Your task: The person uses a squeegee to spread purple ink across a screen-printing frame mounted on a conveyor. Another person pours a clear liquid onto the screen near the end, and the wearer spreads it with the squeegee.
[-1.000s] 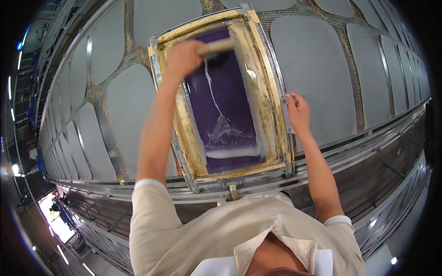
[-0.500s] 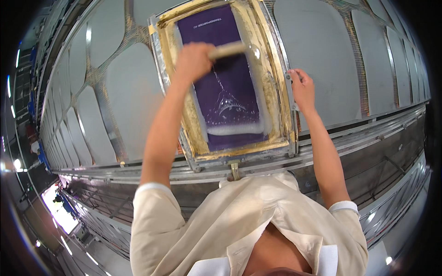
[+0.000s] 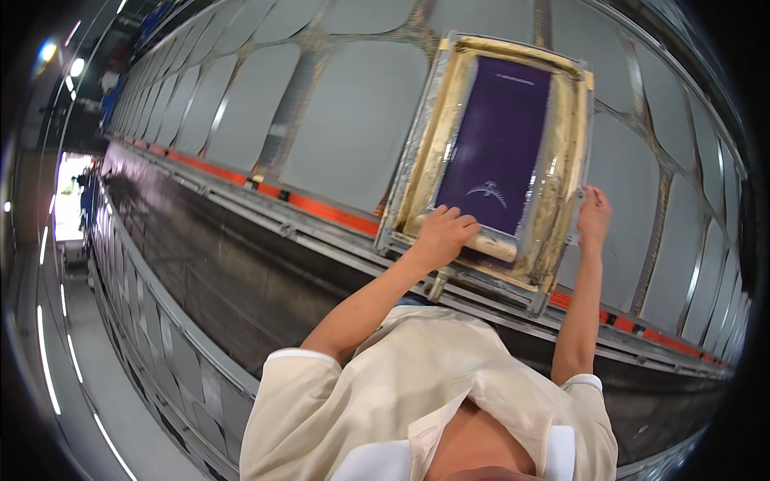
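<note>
A screen-printing frame (image 3: 578, 128), with metal edges and yellow-stained inner borders, lies tilted across the long table. Its window is a dark purple panel (image 3: 499, 144) with small pale lettering at the far end and a pale arc-shaped design nearer me. My left hand (image 3: 446, 237) is closed round a pale squeegee (image 3: 494, 246), which lies crosswise at the near end of the panel. At the right side of the frame, the fingers of my right hand (image 3: 594, 215) are curled on its metal edge; the fingertips are partly hidden.
Grey rounded panels (image 3: 353, 112) run along the table on both sides of the frame. A red strip (image 3: 321, 210) and a metal rail (image 3: 265, 218) follow the table's near edge. A small metal clamp (image 3: 438, 285) sits below the frame. Another railed table (image 3: 160, 297) stands at left.
My left hand has drawn the squeegee from the far part of the panel to its near end. The whitish liquid band there no longer shows. My right hand stays at the frame's edge; the view has turned.
</note>
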`<state>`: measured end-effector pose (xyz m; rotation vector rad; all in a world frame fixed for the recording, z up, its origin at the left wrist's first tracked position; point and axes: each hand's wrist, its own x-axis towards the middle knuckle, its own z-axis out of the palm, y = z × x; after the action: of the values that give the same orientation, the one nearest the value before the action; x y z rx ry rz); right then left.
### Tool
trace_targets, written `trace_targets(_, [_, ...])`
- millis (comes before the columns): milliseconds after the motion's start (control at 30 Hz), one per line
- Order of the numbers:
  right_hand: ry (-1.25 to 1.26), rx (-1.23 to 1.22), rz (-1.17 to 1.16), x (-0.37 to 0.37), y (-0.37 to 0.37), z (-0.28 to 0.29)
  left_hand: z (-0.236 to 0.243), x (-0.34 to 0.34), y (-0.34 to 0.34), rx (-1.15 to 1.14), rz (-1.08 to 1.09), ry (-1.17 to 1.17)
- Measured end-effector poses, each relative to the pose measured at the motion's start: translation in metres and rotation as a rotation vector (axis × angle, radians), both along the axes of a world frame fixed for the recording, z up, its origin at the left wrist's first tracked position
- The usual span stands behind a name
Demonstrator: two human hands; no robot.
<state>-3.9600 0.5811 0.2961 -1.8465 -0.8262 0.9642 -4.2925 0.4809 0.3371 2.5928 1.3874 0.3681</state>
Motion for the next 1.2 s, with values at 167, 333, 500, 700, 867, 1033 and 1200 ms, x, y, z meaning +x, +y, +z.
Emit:
trace_targets(167, [0.013,0.149,0.06,-0.06,0.004,-0.017,0.016,-0.056,0.005,-0.05,0.032,0.095])
trace_targets(333, [0.129,0.2,0.037,-0.231,0.011,-0.034,0.026,-0.206,0.025,-0.1,0.097,0.104])
trace_targets(500, [0.145,0.087,0.034,-0.33,0.027,-0.027,0.036,-0.31,0.022,-0.035,0.063,0.124])
trace_targets(700, [0.05,-0.001,0.016,-0.342,0.03,-0.025,0.019,-0.322,-0.029,-0.061,0.014,0.115])
trace_targets(867, [0.015,-0.116,0.033,-0.342,0.033,-0.027,0.016,-0.328,0.002,-0.002,-0.068,0.097])
trace_targets(1033, [-0.036,-0.063,0.0,-0.348,0.034,-0.02,0.002,-0.328,0.143,0.109,-0.103,0.128])
trace_targets(1200, [-0.036,-0.121,-0.009,-0.347,0.035,-0.017,-0.019,-0.308,0.347,0.267,-0.106,0.107])
